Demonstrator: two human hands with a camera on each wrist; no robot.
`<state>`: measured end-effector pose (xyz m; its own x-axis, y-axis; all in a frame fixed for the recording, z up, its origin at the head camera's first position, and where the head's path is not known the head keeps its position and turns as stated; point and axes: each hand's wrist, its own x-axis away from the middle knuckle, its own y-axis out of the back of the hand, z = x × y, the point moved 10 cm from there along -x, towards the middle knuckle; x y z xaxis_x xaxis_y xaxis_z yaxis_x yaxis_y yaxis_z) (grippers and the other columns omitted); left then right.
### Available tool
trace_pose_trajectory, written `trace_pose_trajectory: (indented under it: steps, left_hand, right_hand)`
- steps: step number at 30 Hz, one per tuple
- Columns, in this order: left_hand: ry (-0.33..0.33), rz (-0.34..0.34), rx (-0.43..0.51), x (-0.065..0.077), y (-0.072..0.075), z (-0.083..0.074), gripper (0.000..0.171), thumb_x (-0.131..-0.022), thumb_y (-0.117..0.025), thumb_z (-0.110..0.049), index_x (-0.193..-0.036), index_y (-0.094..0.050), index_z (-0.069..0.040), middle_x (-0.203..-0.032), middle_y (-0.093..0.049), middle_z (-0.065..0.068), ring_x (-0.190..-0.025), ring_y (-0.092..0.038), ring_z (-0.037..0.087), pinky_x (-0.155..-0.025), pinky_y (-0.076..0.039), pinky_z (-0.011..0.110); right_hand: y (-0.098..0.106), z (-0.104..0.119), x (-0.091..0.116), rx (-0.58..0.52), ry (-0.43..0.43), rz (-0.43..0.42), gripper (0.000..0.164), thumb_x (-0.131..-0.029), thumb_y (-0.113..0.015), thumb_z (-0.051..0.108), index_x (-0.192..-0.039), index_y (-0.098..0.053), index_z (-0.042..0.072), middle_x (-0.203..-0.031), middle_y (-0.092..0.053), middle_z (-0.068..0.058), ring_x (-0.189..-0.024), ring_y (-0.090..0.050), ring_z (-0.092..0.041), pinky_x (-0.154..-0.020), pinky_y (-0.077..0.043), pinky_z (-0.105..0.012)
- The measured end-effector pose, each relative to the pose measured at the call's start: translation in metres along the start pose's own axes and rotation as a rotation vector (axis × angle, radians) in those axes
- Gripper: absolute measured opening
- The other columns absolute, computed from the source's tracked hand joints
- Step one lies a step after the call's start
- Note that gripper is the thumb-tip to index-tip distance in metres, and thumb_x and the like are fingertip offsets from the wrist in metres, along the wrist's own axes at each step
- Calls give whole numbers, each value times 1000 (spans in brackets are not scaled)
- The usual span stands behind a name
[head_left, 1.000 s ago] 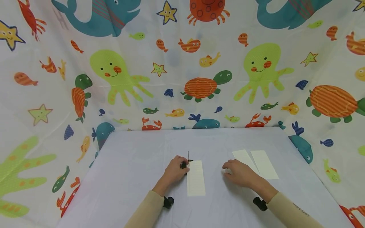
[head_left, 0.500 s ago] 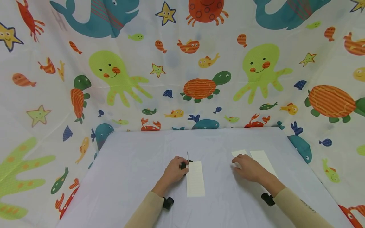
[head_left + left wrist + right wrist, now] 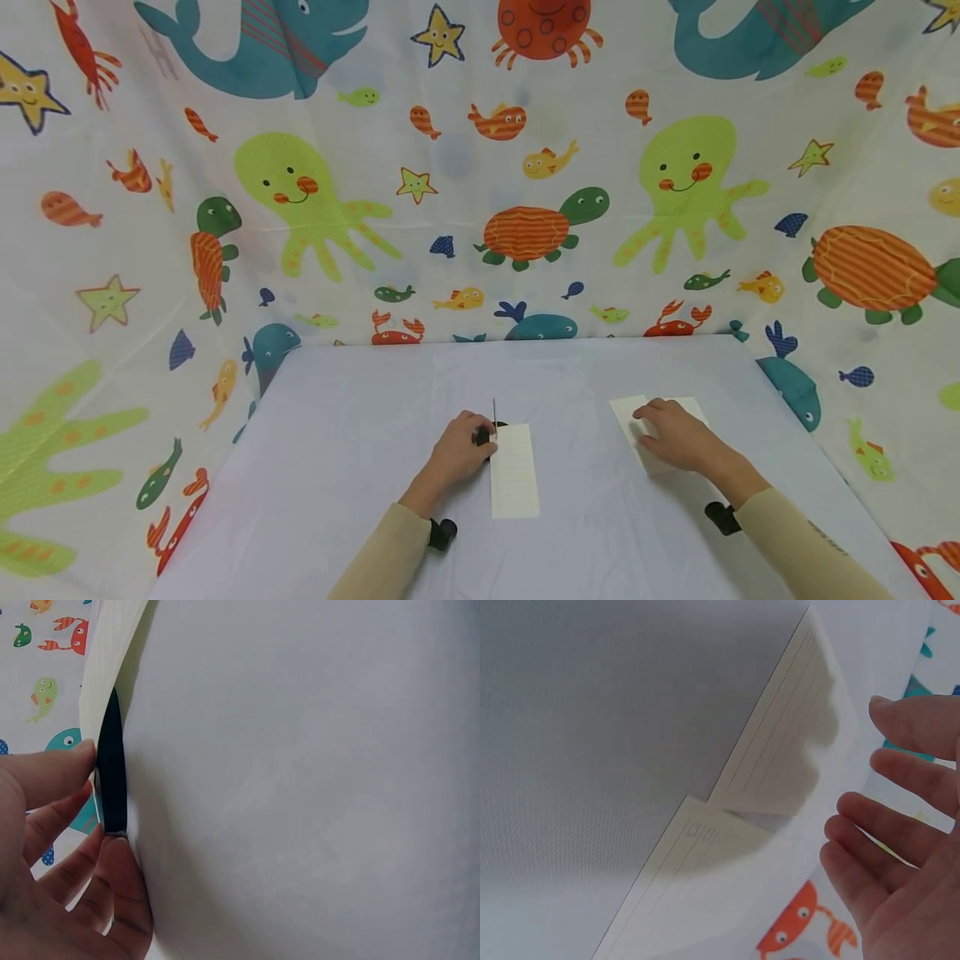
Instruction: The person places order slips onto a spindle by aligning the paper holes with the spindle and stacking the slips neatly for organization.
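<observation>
A pale cream lined paper slip point(image 3: 514, 471) lies near the middle of the table. At its top left corner, my left hand point(image 3: 457, 446) pinches it between thumb and fingers. A dark, flat, narrow object point(image 3: 112, 769) sits against the slip at these fingers; its kind cannot be told. From the same spot a thin dark line rises in the head view. My right hand point(image 3: 678, 437) hovers over two more lined slips, its fingers loosely bent and holding nothing. In the right wrist view, the upper slip point(image 3: 769, 750) and lower slip point(image 3: 660, 877) lie nearly end to end, the hand's shadow across them.
A white cloth covers the table point(image 3: 360, 408). Behind and beside it hangs a curtain point(image 3: 450, 208) printed with sea animals. Each wrist wears a small black camera, the left one point(image 3: 442, 533) and the right one point(image 3: 722, 518).
My right hand has moved right, from left of the two slips to above them. The left hand and its slip have stayed put.
</observation>
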<state>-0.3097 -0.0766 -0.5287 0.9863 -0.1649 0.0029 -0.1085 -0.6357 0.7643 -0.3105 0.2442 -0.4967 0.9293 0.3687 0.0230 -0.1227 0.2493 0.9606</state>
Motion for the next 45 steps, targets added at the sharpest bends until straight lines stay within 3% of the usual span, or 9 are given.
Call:
trace_pose_trajectory:
  steps: [11, 19, 26, 39, 45]
  left_hand:
    - [-15, 6, 15, 0, 1, 0, 17, -90, -75, -18, -106, -68, -15, -120, -59, 8, -96, -54, 23, -87, -49, 47]
    - [-34, -7, 19, 1, 0, -1, 17, -90, -75, -17, -105, -68, -15, -118, -59, 8, -95, -54, 23, -83, -48, 45]
    - [-37, -9, 9, 1, 0, -1, 17, -90, -75, -17, -105, -68, -15, -119, -59, 8, -94, -53, 22, -82, -47, 44]
    - [-31, -11, 10, 0, 0, 1, 16, -90, -75, -18, -105, -68, -16, -120, -59, 7, -96, -53, 22, -84, -47, 44]
    - [-43, -18, 4, 1, -1, 0, 16, -90, -75, -17, -104, -68, -15, -118, -58, 7, -95, -53, 22, -83, -47, 43]
  right_hand:
    - [-3, -27, 1, -10, -78, 68, 42, -92, -75, 17, -127, -62, -2, -127, -58, -25, -119, -53, -45, -97, -47, -61]
    - [-9, -33, 7, -38, -86, 142, 48, -91, -73, 12, -133, -57, -5, -137, -49, -34, -126, -46, -52, -99, -42, -66]
    - [-16, -36, 10, -80, -129, 197, 61, -91, -76, 17, -142, -51, -4, -144, -40, -37, -131, -38, -54, -101, -39, -69]
    - [-21, -34, 9, -15, -139, 189, 67, -89, -78, 29, -141, -52, -6, -144, -41, -37, -132, -35, -55, -100, -40, -68]
    - [-21, -24, 10, 15, -105, 157, 62, -90, -77, 24, -137, -54, -10, -144, -42, -36, -134, -33, -54, -103, -38, -67]
